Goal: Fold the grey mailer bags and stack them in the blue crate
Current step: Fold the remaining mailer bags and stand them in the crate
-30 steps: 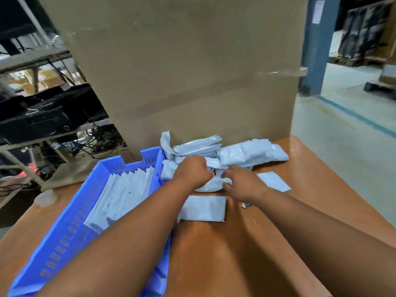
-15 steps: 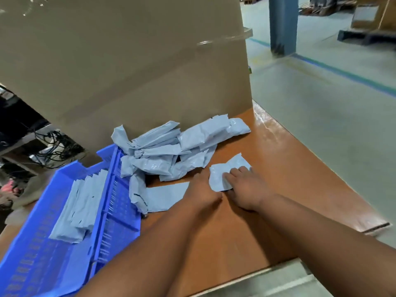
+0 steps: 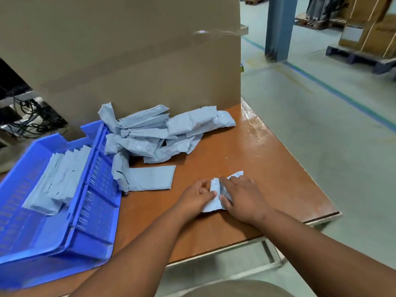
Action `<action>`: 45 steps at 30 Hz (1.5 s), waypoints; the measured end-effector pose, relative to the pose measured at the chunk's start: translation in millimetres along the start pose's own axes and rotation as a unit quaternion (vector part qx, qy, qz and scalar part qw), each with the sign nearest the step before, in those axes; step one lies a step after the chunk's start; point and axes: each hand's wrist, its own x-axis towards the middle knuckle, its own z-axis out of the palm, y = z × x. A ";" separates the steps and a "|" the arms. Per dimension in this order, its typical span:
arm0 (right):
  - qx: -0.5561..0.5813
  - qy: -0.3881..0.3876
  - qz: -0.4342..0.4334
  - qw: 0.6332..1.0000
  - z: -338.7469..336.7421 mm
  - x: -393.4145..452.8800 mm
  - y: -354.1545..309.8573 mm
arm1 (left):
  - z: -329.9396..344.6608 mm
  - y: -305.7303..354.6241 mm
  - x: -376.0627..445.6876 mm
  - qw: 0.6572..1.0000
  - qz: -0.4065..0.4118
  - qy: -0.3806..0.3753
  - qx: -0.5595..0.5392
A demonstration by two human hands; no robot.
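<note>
A small grey mailer bag (image 3: 215,190) lies crumpled on the brown table (image 3: 267,159) between my two hands. My left hand (image 3: 196,197) pinches its left side with thumb and fingers. My right hand (image 3: 242,197) grips its right side, thumb tucked under and fingers spread over it. A loose heap of grey mailer bags (image 3: 156,133) sits further back by the cardboard. One flat bag (image 3: 150,177) lies beside the blue crate (image 3: 92,211), which holds a row of folded bags (image 3: 57,174) on the left.
A tall cardboard box (image 3: 128,50) stands at the back of the table. The table's right edge (image 3: 300,168) drops to a grey-green floor. A blue pillar (image 3: 278,26) and a pallet with boxes (image 3: 364,56) are far right. Cables (image 3: 27,116) hang at the left.
The view swung right and down. Both hands came back from the heap toward me with one small bag, which was flat under my fingers and is now bunched up between both hands.
</note>
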 end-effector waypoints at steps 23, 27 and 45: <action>-0.081 0.009 -0.004 0.997 -0.3 -8.7 -14.4 | -25.8 -50.8 -33.9 0.971 -0.186 0.147 -0.015; -0.069 0.009 -0.030 0.997 0.3 -11.5 -32.0 | -34.1 -64.5 -49.4 0.965 -0.197 0.171 0.002; -0.033 -0.079 0.039 0.996 12.7 14.0 -0.6 | 55.8 -29.2 -2.8 0.874 0.138 0.109 0.452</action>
